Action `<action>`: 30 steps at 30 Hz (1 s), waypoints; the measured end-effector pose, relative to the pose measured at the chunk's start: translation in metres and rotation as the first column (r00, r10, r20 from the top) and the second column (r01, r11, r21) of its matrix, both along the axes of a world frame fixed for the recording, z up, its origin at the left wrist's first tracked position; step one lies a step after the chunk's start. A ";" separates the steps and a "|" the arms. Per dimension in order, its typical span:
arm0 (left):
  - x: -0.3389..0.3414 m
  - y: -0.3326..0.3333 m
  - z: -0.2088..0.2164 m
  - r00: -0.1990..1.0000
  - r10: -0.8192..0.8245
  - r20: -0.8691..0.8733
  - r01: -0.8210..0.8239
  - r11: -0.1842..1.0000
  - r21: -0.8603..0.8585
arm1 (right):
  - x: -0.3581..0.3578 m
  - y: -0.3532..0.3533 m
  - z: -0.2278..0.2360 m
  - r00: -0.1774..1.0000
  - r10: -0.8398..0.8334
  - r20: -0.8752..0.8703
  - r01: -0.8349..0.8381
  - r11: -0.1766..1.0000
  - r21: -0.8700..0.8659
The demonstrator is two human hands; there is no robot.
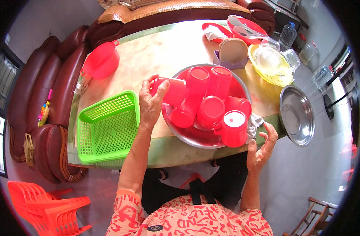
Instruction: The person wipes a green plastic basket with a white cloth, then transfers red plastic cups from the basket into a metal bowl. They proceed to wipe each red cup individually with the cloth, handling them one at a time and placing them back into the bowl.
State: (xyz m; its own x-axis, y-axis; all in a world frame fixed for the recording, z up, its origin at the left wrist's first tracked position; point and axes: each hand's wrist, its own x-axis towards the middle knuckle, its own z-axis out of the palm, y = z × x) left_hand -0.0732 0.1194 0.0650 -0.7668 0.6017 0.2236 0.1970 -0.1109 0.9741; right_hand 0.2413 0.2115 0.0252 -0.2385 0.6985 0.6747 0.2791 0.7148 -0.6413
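My left hand [149, 108] is closed around a red plastic mug [176, 93], which lies tilted on its side at the left rim of a wide metal basin [180, 135]. Several more red mugs are heaped in the basin, many of them bottom up. At its front right edge sits another red mug [233, 133] with a pale round base. Just right of that mug, my right hand [260, 152] is open, fingers apart and curved, holding nothing. A crumpled grey cloth [253, 126] lies between the right hand and the basin.
Left of the basin stands a green slotted basket [107, 153]; behind it, a red basin with handles [102, 61]. A purple holder [231, 62], a yellow bowl [276, 78] with clear containers and red dishes fill the far right. An empty metal bowl [297, 116] overhangs the right edge.
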 end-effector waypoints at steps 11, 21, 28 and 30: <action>-0.009 0.017 -0.004 0.970 0.003 0.244 0.032 0.990 -0.136 | 0.017 0.028 -0.010 0.990 -0.122 0.072 0.128 0.988 -0.085; 0.016 -0.032 0.031 0.955 0.074 -0.286 -0.131 0.974 -0.186 | 0.008 0.063 -0.044 0.781 0.040 0.624 -0.040 0.999 -0.015; 0.007 -0.184 0.017 0.661 0.505 -0.555 -0.585 0.810 0.040 | 0.022 0.023 -0.039 0.796 0.098 0.598 -0.157 0.986 0.047; 0.009 -0.231 -0.006 0.574 0.675 -0.463 -0.727 0.680 0.089 | 0.027 -0.008 -0.031 0.777 0.199 0.598 -0.177 0.980 -0.096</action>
State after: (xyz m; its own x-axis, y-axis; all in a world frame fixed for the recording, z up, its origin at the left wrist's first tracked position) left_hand -0.0646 -0.1117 0.0592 -0.7943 -0.0442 0.6060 0.5594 0.3358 0.7578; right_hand 0.2687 0.2039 -0.0056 -0.7166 0.6157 0.3277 0.4780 0.7757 -0.4121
